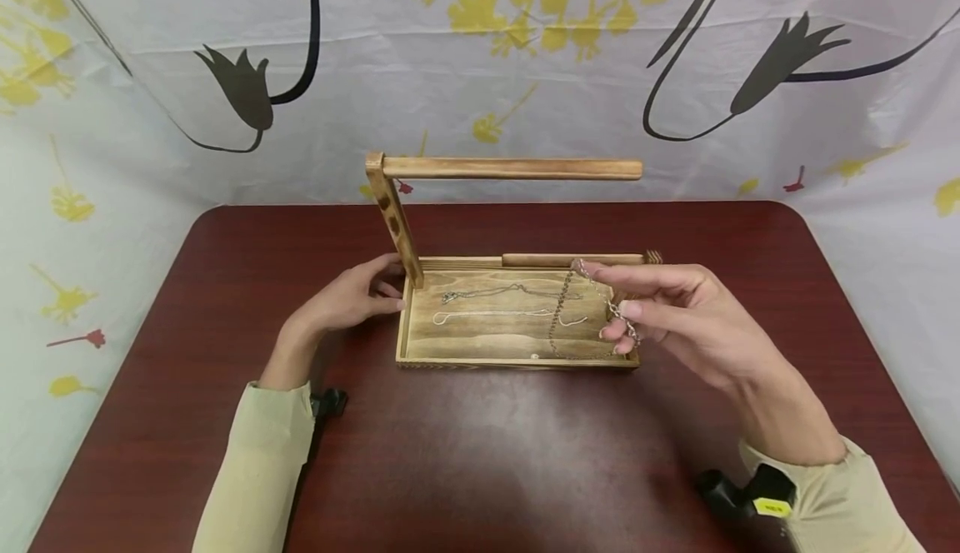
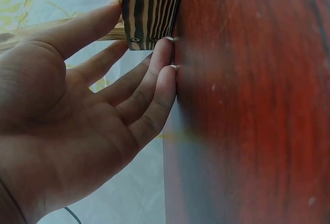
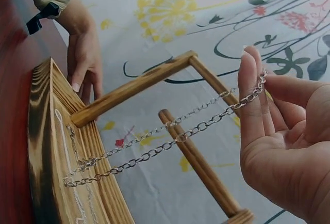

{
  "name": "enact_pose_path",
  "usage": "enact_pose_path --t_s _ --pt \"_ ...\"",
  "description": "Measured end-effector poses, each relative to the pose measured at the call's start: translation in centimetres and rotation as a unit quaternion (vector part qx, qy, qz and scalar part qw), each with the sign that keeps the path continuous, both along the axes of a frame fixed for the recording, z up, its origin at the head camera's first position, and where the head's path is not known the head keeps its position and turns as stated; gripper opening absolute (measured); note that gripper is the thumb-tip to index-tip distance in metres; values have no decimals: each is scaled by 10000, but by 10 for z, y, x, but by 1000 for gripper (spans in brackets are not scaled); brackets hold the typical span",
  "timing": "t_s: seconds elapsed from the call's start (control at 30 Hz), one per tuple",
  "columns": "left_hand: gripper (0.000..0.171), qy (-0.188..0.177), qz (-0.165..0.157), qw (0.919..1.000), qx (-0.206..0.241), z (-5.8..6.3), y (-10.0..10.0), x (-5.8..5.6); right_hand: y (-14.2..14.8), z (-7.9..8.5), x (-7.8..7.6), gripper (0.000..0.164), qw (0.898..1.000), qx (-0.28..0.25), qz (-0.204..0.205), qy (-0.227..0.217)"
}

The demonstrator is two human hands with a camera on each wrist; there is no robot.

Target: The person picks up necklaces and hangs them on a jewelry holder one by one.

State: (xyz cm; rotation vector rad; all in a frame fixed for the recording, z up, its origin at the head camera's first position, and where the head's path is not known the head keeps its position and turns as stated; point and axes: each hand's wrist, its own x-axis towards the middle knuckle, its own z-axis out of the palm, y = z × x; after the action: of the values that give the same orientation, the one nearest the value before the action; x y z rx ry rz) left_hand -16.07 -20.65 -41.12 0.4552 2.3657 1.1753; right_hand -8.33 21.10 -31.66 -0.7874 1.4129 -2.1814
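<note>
My right hand (image 1: 701, 324) pinches a silver link chain (image 3: 180, 137) that hangs in a loop over the right part of a wooden jewellery stand's tray (image 1: 450, 346). In the right wrist view, the chain runs from the fingertips down toward the tray. Two thinner chains lie lengthwise in the tray: a darker one (image 1: 487, 291) behind and a bright silver one (image 1: 491, 314) in front. My left hand (image 1: 348, 291) rests against the tray's left end, thumb and fingers loosely spread. From the left wrist, its fingertips touch the striped wooden end (image 2: 149, 7) and the table.
From the tray's left end rises a wooden post (image 1: 395, 220) bearing a long bar (image 1: 513, 169). A shorter bar (image 1: 573, 260) sits lower at the back right; my right hand partly hides its support. Behind the dark red table (image 1: 517, 453) hangs a patterned cloth (image 1: 360, 120).
</note>
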Motion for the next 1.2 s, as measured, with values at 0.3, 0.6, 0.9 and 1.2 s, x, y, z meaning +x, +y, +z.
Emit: enact_pose_path --t_s 0.3,0.6,0.9,1.2 --pt "70 -18 27 10000 -52 2 0 2 9 5 4 47 9996 -27 -203 184" --pt "70 -6 11 10000 -49 1 0 2 20 17 5 46 9986 -237 -258 386" --pt "71 -18 7 10000 0 1 -1 1 30 32 2 44 9935 -923 126 658" --pt "70 -56 16 10000 14 4 1 2 35 35 -2 43 9914 -1216 85 478"
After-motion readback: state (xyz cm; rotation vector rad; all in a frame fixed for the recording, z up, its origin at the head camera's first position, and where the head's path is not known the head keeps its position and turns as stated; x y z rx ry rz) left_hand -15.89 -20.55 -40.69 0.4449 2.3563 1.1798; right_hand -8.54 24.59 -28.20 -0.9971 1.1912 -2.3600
